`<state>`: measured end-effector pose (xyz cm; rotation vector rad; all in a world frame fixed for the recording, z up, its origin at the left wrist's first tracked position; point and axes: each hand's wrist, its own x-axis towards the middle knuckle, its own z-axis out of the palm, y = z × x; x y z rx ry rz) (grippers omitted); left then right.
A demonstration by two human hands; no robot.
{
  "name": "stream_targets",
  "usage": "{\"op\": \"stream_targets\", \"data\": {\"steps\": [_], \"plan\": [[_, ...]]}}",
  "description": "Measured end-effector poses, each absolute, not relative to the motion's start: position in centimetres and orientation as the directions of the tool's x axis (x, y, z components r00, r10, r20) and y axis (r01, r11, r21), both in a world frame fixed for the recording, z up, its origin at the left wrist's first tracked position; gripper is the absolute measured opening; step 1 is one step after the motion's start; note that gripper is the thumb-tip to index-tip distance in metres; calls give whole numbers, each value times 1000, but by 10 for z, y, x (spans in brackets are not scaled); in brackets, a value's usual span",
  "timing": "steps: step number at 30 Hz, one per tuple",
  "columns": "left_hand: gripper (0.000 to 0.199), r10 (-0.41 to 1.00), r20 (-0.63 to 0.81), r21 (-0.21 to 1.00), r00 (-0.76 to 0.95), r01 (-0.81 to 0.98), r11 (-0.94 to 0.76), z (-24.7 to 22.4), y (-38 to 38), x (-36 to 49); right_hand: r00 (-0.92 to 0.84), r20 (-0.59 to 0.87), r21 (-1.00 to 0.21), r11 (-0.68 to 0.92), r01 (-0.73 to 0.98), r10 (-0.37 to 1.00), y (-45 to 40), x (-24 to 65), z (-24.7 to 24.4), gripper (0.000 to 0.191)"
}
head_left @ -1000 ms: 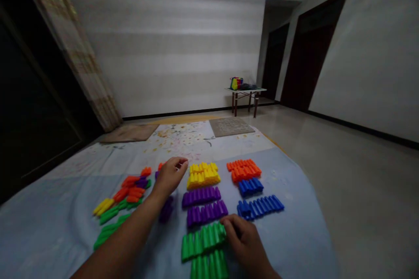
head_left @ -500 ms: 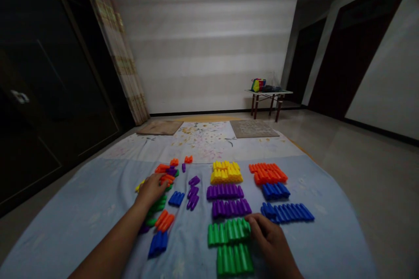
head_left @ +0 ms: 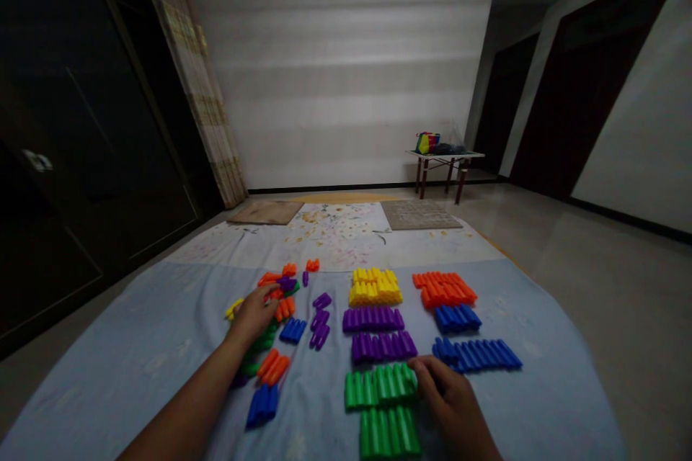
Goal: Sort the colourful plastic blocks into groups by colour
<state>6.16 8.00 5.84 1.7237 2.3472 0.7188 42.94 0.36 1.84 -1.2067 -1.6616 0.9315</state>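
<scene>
My left hand (head_left: 254, 315) reaches over a mixed cluster at the left, thumb and index finger apart. Its fingertips are at some orange tube-shaped plastic pieces (head_left: 285, 308) and a purple piece (head_left: 288, 284); green pieces (head_left: 266, 338) lie partly hidden under the hand. My right hand (head_left: 446, 392) is closed, thumb and index finger pinched at the right end of a row of green tube-shaped pieces (head_left: 378, 387). A second green row (head_left: 389, 432) lies nearer to me. Beyond are purple rows (head_left: 378, 318) and stacked yellow pieces (head_left: 375, 287).
Orange rows (head_left: 446, 289) and blue rows (head_left: 486, 354) lie at the right. Loose purple pieces (head_left: 320, 320), blue pieces (head_left: 263, 405) and orange pieces (head_left: 273, 367) lie left of centre. A blue floral cloth (head_left: 178, 302) covers the table. Two mats (head_left: 422, 215) rest along its far edge.
My left hand has shifted slightly, its fingertips moving off the nearer orange pieces toward those just behind. My right hand stays at the green row. The view has tipped very slightly.
</scene>
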Motion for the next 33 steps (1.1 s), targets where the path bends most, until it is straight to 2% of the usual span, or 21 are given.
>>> {"op": "stream_targets", "data": {"steps": [4, 8, 14, 20, 27, 30, 33], "plan": [[47, 882, 223, 426, -416, 855, 295, 56, 102, 50, -177, 203, -913, 251, 323, 963, 4, 428, 17, 39], [44, 894, 197, 455, -402, 845, 280, 52, 118, 42, -177, 188, -915, 237, 326, 966, 5, 428, 14, 39], [34, 912, 173, 581, -373, 786, 211, 48, 104, 39, -172, 187, -913, 236, 333, 967, 6, 429, 16, 40], [47, 933, 186, 745, -307, 664, 70, 51, 83, 42, -167, 206, -909, 252, 334, 964, 3, 428, 19, 38], [49, 967, 134, 846, -216, 534, 2, 59, 68, 81, -142, 202, -918, 238, 316, 969, 5, 430, 19, 40], [49, 943, 222, 780, -247, 625, -20, 60, 63, 96, -158, 188, -914, 232, 332, 969, 6, 431, 17, 43], [41, 924, 344, 595, -164, 800, -80, 64, 64, 98, -158, 191, -914, 235, 332, 969, 5, 432, 18, 44]]}}
